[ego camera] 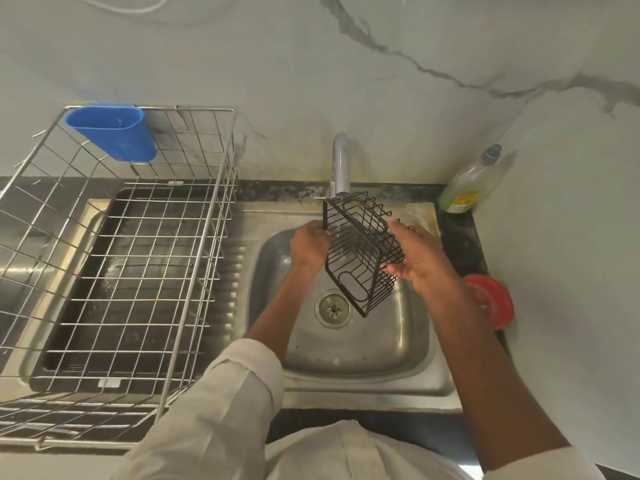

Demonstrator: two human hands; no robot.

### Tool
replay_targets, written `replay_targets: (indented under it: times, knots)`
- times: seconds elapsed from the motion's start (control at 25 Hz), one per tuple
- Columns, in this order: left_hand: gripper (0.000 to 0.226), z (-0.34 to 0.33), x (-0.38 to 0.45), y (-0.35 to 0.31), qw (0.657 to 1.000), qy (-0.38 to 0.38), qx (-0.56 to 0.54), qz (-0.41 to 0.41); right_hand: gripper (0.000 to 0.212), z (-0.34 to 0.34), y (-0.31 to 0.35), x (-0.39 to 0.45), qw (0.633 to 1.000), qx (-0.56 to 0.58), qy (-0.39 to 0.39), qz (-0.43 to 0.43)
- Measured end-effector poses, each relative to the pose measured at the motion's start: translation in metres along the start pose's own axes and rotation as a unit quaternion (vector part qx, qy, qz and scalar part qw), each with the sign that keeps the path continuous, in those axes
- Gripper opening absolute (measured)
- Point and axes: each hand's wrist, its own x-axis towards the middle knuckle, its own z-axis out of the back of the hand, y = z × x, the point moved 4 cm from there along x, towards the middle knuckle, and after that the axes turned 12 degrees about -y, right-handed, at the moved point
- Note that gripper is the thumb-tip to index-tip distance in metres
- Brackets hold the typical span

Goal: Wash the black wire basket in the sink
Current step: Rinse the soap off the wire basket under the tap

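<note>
Over the sink (pixel 360 355), under the tap (pixel 341 164), we hold the black wire basket (pixel 360 251) tilted, long axis running away from us. Our left hand (pixel 309 245) grips its left edge; our right hand (pixel 420 259) cradles the right side, equally near.

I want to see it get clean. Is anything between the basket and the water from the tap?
Nothing visible. Both hands, left and right, hold the basket right under the tap, over the sink.
</note>
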Motion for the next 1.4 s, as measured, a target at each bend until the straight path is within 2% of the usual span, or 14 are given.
replay_targets:
  times: [0.28, 0.48, 0.76, 1.04, 1.4]
  knots:
    - [0.027, 0.034, -0.013, 0.004, 0.995, -0.072, 0.056, -0.044, 0.023, -0.009, 0.008, -0.013, 0.999, -0.003, 0.026, 0.025]
    - [0.028, 0.038, -0.022, 0.004, 0.994, -0.072, 0.059, -0.061, 0.014, -0.006, 0.011, -0.007, 0.998, -0.020, 0.016, 0.051]
    - [0.032, 0.017, -0.035, -0.018, 0.992, -0.033, 0.068, -0.098, 0.027, 0.023, 0.020, 0.005, 0.996, -0.037, -0.030, 0.079]
    - [0.035, 0.042, -0.041, -0.003, 0.987, -0.079, 0.072, -0.122, 0.031, 0.008, 0.017, 0.002, 0.995, -0.055, -0.010, 0.084]
    - [0.029, 0.042, -0.040, -0.003, 0.990, -0.076, 0.046, -0.112, 0.017, 0.005, 0.014, -0.008, 0.996, -0.015, -0.008, 0.090]
